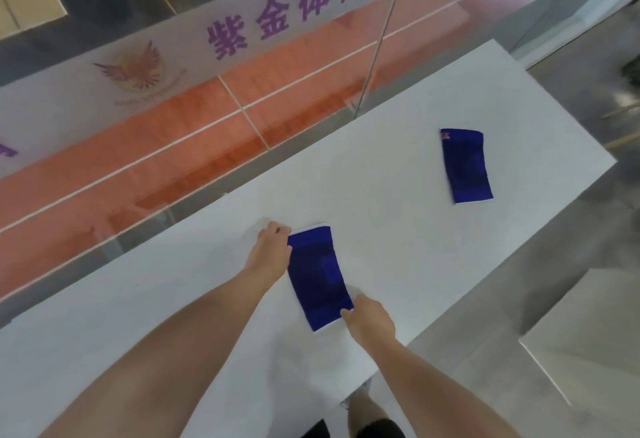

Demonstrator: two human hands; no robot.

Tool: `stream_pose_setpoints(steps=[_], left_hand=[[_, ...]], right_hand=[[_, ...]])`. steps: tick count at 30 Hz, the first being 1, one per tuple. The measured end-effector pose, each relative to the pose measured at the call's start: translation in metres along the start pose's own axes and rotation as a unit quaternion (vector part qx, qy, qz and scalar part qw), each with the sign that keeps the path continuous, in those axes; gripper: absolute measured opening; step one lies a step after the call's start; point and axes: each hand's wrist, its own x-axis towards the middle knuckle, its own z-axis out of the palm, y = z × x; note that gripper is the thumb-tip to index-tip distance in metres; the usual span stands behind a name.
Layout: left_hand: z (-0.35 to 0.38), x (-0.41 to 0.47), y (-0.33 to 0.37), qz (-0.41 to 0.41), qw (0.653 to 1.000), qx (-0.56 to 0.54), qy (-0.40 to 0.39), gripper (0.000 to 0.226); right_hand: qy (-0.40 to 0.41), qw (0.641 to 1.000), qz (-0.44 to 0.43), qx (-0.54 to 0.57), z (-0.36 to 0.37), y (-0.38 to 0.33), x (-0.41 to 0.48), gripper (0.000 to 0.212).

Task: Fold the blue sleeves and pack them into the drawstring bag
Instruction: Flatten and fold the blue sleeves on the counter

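Note:
A blue sleeve (320, 276) lies flat on the white table (398, 229), near its front edge. My left hand (270, 252) pinches the sleeve's far left corner. At the near right corner, my right hand (370, 321) grips the sleeve's edge. A second blue sleeve (465, 165) lies flat farther off to the right, untouched. No drawstring bag is in view.
A glass wall (207, 74) with purple lettering runs along the table's far side. The table's right edge drops to a grey floor (519, 281). A pale box-like surface (588, 351) stands low at the right.

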Motion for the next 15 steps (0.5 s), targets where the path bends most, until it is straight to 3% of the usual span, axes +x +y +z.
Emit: stream_pose_setpoints(steps=[7,15], left_hand=[[-0.001,0.025,0.013,-0.013,0.999,-0.019,-0.042,0.007],[-0.022,0.073,0.137,-0.003,0.999,-0.043,-0.009,0.02]], right_hand=[[-0.036,0.998,-0.045,-0.019,-0.047,0.008,0.021,0.013],[-0.022,0.996,-0.065,-0.055,-0.191,0.068,0.066,0.017]])
